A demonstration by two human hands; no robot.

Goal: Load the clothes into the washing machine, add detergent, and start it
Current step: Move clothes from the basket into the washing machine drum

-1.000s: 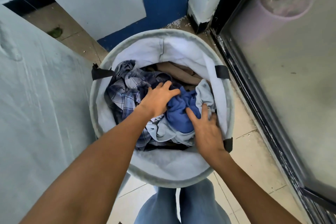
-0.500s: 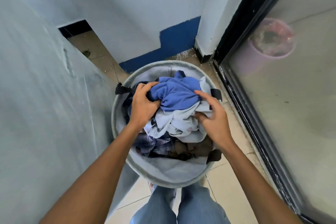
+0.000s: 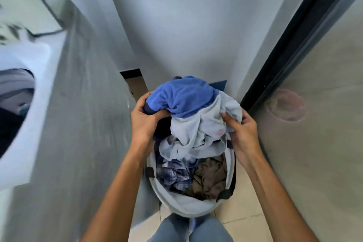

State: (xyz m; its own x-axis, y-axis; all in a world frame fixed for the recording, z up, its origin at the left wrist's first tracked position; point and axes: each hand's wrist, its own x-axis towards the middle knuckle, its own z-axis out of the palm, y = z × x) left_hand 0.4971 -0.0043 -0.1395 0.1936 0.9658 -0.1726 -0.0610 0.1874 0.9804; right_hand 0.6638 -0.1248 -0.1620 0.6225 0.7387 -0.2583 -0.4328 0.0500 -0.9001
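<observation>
- Over the basket (image 3: 184,209), I held a bundle of clothes between both hands, lifted clear of the rim.
- My left hand (image 3: 144,122) was clamped on the blue garment (image 3: 180,95) at the top of the bundle, thumb and fingers closed round its dark cuff.
- My right hand (image 3: 242,130) was clamped on the pale grey garment (image 3: 198,133), which hung below the blue one and trailed down toward the basket.
- Left in the basket were a plaid shirt (image 3: 174,173) and a brown garment (image 3: 210,175), lying side by side near the bottom.
- The washer (image 3: 29,76) stood to my left, its top edge blurred; the drum opening (image 3: 13,100) showed at the far left with what looked like dark cloth already inside, though I could not tell for sure.
- A grey side panel (image 3: 82,124) stood between the basket and that opening.
- By my judgement, loading was partly done: this bundle had yet to go across and into the drum, then the plaid and brown pieces.
- No detergent was in sight, and I saw no sign that the machine had been started; both steps seemed to remain.
</observation>
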